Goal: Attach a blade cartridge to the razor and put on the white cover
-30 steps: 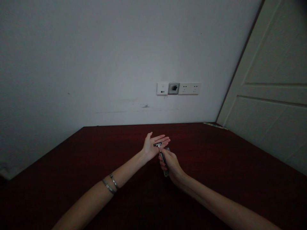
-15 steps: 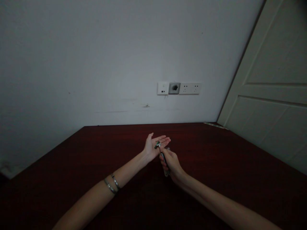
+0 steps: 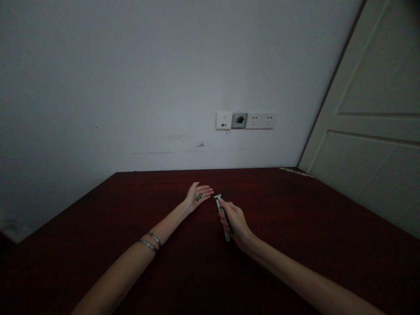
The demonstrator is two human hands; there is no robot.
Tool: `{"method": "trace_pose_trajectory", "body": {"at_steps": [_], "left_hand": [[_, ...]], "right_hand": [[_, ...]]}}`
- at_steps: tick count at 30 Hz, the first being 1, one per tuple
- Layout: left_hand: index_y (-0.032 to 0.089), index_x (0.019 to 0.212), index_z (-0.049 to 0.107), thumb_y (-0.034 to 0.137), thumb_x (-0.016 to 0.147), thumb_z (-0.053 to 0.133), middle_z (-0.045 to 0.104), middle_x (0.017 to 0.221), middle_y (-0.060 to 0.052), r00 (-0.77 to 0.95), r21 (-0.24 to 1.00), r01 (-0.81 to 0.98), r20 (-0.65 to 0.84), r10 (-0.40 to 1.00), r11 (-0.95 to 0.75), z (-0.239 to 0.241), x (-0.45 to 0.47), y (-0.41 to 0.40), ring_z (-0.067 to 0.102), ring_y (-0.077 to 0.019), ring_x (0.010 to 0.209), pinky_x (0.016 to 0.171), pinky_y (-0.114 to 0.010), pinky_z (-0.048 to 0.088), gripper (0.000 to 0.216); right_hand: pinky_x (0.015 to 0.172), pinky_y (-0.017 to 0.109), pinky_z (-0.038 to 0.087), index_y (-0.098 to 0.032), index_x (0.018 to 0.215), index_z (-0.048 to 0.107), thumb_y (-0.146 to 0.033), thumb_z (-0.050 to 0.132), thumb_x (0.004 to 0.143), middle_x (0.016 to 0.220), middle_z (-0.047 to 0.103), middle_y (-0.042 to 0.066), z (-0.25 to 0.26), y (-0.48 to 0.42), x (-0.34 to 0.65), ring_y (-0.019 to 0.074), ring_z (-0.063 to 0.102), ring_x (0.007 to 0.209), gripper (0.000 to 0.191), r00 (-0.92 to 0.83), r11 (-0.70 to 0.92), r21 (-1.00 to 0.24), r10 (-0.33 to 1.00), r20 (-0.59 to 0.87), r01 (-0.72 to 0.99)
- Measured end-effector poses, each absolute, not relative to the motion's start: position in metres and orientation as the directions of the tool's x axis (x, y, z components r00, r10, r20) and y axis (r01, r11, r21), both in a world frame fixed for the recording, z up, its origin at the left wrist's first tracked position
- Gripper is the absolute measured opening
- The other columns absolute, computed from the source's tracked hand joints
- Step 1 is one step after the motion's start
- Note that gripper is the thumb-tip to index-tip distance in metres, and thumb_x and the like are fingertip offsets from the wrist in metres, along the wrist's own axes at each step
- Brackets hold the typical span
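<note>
Palm up and fingers stretched out, my left hand (image 3: pixel 194 199) is above the table. Across its palm lies a small dark-green rectangular razor cartridge (image 3: pixel 199 197), not gripped by the fingers. To the right, my right hand (image 3: pixel 234 218) is closed round a silver and black razor handle (image 3: pixel 227 236). The handle's T-shaped metal top points up and away from me, just right of my left fingertips and apart from them. Most of the grip is covered by my right fingers.
The dark red wooden table (image 3: pixel 157 188) reaches back to a pale wall (image 3: pixel 147 87) with a row of sockets (image 3: pixel 260 121). A thin pale strip (image 3: pixel 295 172) lies at the back right edge, near a panelled door (image 3: pixel 367 153). Two bracelets (image 3: pixel 152 240) circle my left forearm.
My left hand has moved left, away from the razor handle, with the cartridge now lying on its palm. The cartridge and handle are apart now. My right hand has stayed nearly still.
</note>
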State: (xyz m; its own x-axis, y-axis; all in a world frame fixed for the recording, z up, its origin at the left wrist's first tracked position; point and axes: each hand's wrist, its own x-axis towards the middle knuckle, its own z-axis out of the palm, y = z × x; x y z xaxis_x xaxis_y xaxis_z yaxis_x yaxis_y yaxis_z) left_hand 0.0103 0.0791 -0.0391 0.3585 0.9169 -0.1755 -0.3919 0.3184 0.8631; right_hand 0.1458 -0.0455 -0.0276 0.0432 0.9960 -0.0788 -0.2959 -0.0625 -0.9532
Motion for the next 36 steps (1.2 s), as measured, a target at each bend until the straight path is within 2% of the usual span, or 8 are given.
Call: {"method": "trace_pose_trajectory", "body": {"at_steps": [5, 12, 22, 25, 29, 33, 36], "left_hand": [[0.007, 0.074, 0.061, 0.025, 0.083, 0.039, 0.069, 0.075, -0.016, 0.269, 0.880, -0.413, -0.127, 0.955, 0.234, -0.042, 0.010, 0.085, 0.067, -0.0207, 0.071, 0.078, -0.031, 0.049, 0.030], [0.007, 0.069, 0.061, 0.023, 0.080, 0.041, 0.069, 0.070, -0.014, 0.212, 0.908, -0.390, -0.074, 0.974, 0.153, -0.043, 0.007, 0.086, 0.067, -0.0206, 0.068, 0.072, -0.029, 0.049, 0.028], [0.009, 0.070, 0.061, 0.029, 0.073, 0.049, 0.069, 0.067, -0.010, 0.072, 0.994, -0.069, 0.090, 0.993, -0.085, -0.021, -0.002, 0.085, 0.066, -0.0166, 0.063, 0.061, -0.023, 0.047, 0.024], [0.010, 0.069, 0.060, 0.027, 0.073, 0.047, 0.067, 0.066, -0.008, 0.120, 0.992, 0.023, 0.121, 0.985, -0.124, 0.003, -0.002, 0.079, 0.064, -0.0144, 0.058, 0.055, -0.021, 0.046, 0.022], [0.012, 0.066, 0.060, 0.021, 0.071, 0.045, 0.060, 0.055, -0.002, 0.262, 0.957, 0.202, 0.151, 0.953, -0.207, 0.032, 0.005, 0.060, 0.055, -0.0098, 0.042, 0.044, -0.020, 0.040, 0.018], [0.012, 0.058, 0.060, 0.025, 0.073, 0.048, 0.049, 0.043, 0.003, 0.356, 0.809, 0.419, 0.271, 0.894, -0.412, 0.038, 0.016, 0.033, 0.045, -0.0076, 0.038, 0.042, -0.019, 0.034, 0.023], [0.011, 0.062, 0.062, 0.024, 0.071, 0.055, 0.054, 0.051, 0.001, 0.452, 0.746, 0.437, 0.302, 0.840, -0.503, 0.029, 0.023, 0.019, 0.049, -0.0094, 0.049, 0.049, -0.020, 0.037, 0.017]], "right_hand": [[0.028, 0.012, 0.020, -0.018, 0.068, 0.044, -0.052, 0.058, 0.070, 0.051, 0.044, -0.008, -0.032, -0.044, 0.146, 0.0015, 0.031, 0.033, 0.037, 0.013, -0.085, -0.957, 0.996, -0.092, -0.279], [0.029, 0.013, 0.020, -0.018, 0.068, 0.044, -0.051, 0.059, 0.070, 0.052, 0.044, -0.007, -0.028, -0.045, 0.146, 0.0017, 0.030, 0.035, 0.037, 0.010, -0.093, -0.952, 0.995, -0.101, -0.290], [0.032, 0.014, 0.024, -0.017, 0.065, 0.045, -0.050, 0.060, 0.070, 0.055, 0.045, -0.006, -0.024, -0.038, 0.152, 0.0026, 0.033, 0.038, 0.037, 0.006, -0.007, -0.941, 1.000, -0.009, -0.338], [0.035, 0.016, 0.029, -0.016, 0.069, 0.051, -0.050, 0.059, 0.071, 0.056, 0.048, -0.004, -0.017, -0.029, 0.159, 0.0045, 0.037, 0.042, 0.035, 0.007, 0.021, -0.927, 1.000, 0.019, -0.374], [0.040, 0.018, 0.033, -0.014, 0.082, 0.061, -0.045, 0.061, 0.068, 0.057, 0.047, -0.005, -0.006, -0.020, 0.169, 0.0058, 0.040, 0.044, 0.034, 0.023, 0.053, -0.923, 0.999, 0.047, -0.382], [0.048, 0.020, 0.037, -0.017, 0.088, 0.063, -0.042, 0.061, 0.070, 0.064, 0.052, -0.003, 0.007, -0.016, 0.178, 0.0078, 0.045, 0.052, 0.031, 0.045, 0.154, -0.955, 0.988, 0.147, -0.253], [0.061, 0.024, 0.042, -0.018, 0.088, 0.065, -0.040, 0.064, 0.068, 0.079, 0.058, 0.001, 0.017, -0.013, 0.182, 0.0120, 0.052, 0.068, 0.030, 0.111, 0.308, -0.949, 0.948, 0.300, -0.062]]}}
